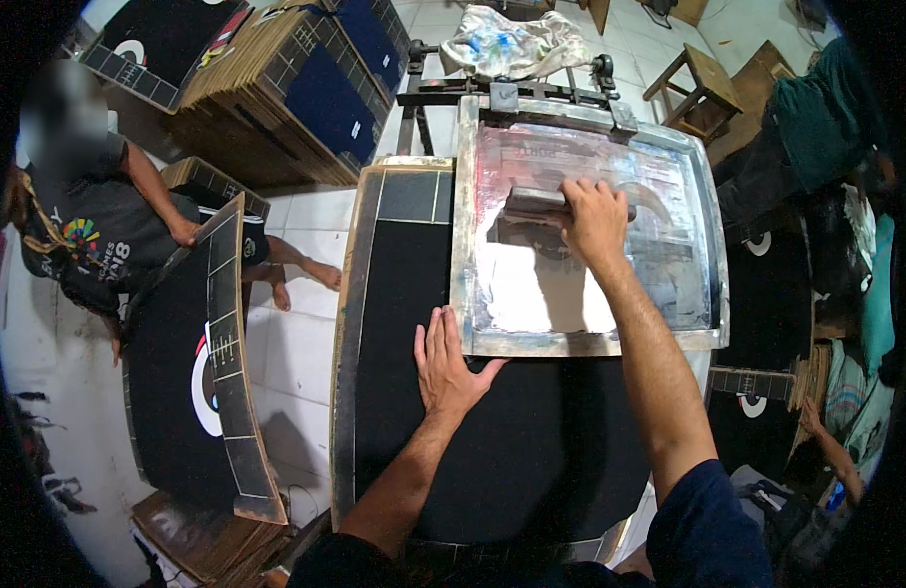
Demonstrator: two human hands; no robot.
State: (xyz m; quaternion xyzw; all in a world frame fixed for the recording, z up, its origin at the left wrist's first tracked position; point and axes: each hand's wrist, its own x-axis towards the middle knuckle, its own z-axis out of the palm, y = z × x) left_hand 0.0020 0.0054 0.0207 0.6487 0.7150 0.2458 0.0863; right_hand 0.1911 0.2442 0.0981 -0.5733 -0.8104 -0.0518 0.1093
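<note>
The right hand (595,220) grips a squeegee (531,202), its fingers wrapped over the handle. The squeegee lies on the mesh of a screen-printing frame (463,245), just off the frame's centre toward 11 o'clock. The frame is located at 2 o'clock in the view and is secured by hinge clamps (505,96) along its 12 o'clock side. A white patch, apparently ink, covers the mesh at the frame's 7 o'clock.

The left hand (448,372) lies at the frame's lower-left corner, fingers extended and gripping nothing; whether it presses on the frame cannot be told. Beneath is black fabric (512,441) on a printing board (343,392).

The step in hand is judged to be a squeegee stroke; stroke direction cannot be determined. The next move calls for even blade pressure and a motionless frame.
</note>
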